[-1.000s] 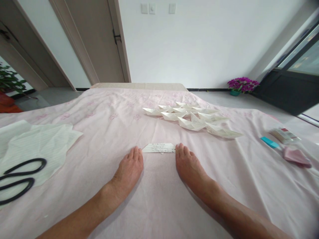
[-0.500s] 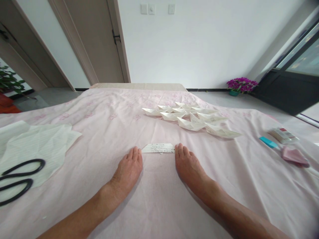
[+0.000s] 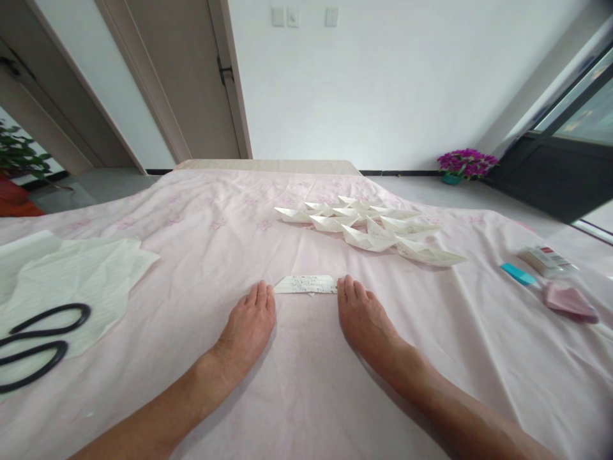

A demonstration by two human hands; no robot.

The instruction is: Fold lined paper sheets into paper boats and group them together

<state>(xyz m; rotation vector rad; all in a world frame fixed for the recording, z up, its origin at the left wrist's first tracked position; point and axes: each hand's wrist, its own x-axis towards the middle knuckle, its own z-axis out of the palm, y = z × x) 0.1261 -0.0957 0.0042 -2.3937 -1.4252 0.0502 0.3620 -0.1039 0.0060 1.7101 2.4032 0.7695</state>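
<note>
Both my hands lie flat, palms down, on a pink cloth (image 3: 306, 383) that covers the table. My left hand (image 3: 246, 329) has its fingers stretched out, the tips at the left end of a folded strip of white paper (image 3: 305, 284). My right hand (image 3: 361, 316) lies the same way, with its fingertips at the strip's right end. The strip lies flat between the two hands and has writing on it. Neither hand grips anything.
Several folded white paper boats (image 3: 368, 227) stand behind the strip. Loose white sheets (image 3: 71, 275) and black scissors (image 3: 33, 338) lie at the left. At the right are a teal-capped stick (image 3: 520, 275), a pink object (image 3: 569, 300) and a small clear packet (image 3: 546, 259).
</note>
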